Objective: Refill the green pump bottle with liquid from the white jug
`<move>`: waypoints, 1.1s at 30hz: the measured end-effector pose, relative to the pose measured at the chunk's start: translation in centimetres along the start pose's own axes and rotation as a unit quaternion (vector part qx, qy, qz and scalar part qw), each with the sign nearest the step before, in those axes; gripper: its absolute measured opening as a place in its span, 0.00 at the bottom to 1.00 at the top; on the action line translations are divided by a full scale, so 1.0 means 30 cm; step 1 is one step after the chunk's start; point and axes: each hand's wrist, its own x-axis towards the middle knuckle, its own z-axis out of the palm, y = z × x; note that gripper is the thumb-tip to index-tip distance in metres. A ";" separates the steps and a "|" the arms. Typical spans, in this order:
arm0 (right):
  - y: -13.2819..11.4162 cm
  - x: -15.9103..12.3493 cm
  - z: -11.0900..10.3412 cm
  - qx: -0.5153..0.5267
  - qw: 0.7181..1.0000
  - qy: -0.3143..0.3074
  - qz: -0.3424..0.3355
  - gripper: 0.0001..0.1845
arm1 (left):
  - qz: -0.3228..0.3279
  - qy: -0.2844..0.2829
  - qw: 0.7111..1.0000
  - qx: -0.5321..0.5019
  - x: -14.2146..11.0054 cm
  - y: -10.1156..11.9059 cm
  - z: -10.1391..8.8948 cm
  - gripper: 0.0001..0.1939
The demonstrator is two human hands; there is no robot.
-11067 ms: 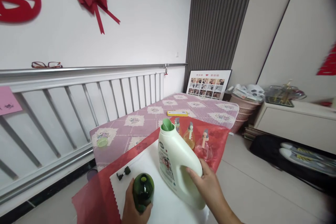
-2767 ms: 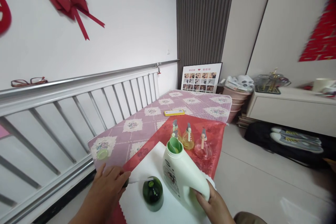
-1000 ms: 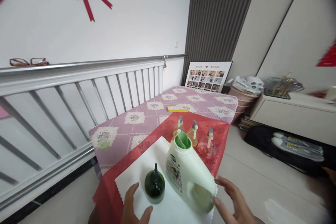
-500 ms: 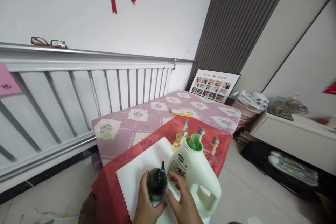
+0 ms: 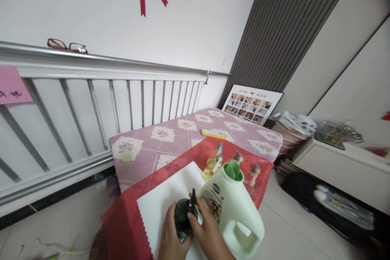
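A dark green pump bottle (image 5: 182, 216) stands on a white scallop-edged mat (image 5: 161, 195). My left hand (image 5: 173, 231) is wrapped round the bottle's left side. With thumb and fingers, my right hand (image 5: 207, 227) pinches the black pump head (image 5: 192, 203) at the bottle's top. Just right of my hands is a large pale green jug (image 5: 231, 199) with a handle and an open neck; a green spout (image 5: 233, 170) shows inside the neck. Behind the jug stand several clear bottles with pump tops (image 5: 218, 158), partly hidden.
The table wears a purple floral cloth (image 5: 170, 146) with a red cloth (image 5: 124, 215) over it. A yellow flat box (image 5: 213, 134) and a pale green lid-like piece (image 5: 127, 155) lie on the table. White railing (image 5: 137, 105) runs along the left; a photo board (image 5: 252, 103) leans behind.
My right hand has moved from beside the bottle up to its pump head and closed on it. My left hand stays round the bottle. The whole view has shifted slightly.
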 end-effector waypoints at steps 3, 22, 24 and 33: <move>-0.029 0.008 -0.018 -0.011 0.999 -0.028 -0.019 0.22 | 0.007 0.000 1.000 0.009 -0.002 -0.006 0.000 0.39; -0.071 0.057 -0.078 -0.040 0.989 -0.135 -0.035 0.22 | -0.022 0.030 0.999 -0.012 -0.011 0.024 0.013 0.43; -0.082 0.062 -0.082 -0.049 0.988 -0.140 -0.031 0.21 | -0.025 0.044 0.999 -0.013 -0.013 0.028 0.016 0.43; -0.088 0.065 -0.059 -0.084 0.990 -0.113 0.000 0.19 | -0.026 0.051 0.998 0.004 -0.015 0.047 0.011 0.41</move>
